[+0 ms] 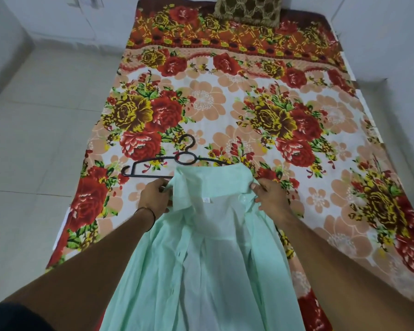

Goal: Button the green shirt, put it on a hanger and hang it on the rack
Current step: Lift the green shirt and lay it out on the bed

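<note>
From the head camera I look down the length of a bed (359, 130) covered by a bedsheet (225, 101) printed with red and yellow roses. The green shirt (213, 247) is held up between both hands over the near half of the bed. Its body runs back towards me and out of the bottom of the picture.

My left hand (154, 195) has its grip closed on the cloth at the left side of the collar, with the fingers curled round a bunched fold. My right hand (270, 199) pinches the right side of the collar between thumb and fingers, and the thumbnail shows on top of the fabric. The shirt's front hangs apart, so I see the inside of the back panel, with a small white label (206, 199) just below the collar.

A black plastic hanger (153, 163) lies flat on the bedsheet just beyond the collar, with its hook pointing away from me. Its right arm runs under the collar edge, and its lower bar ends beside my left fingers. I cannot tell whether they touch it.

A dark thread band (151, 212) circles my left wrist. At the far end of the bed sits a brown patterned cushion (247, 10). A pale tiled floor (34, 115) lies to the left of the bed.
</note>
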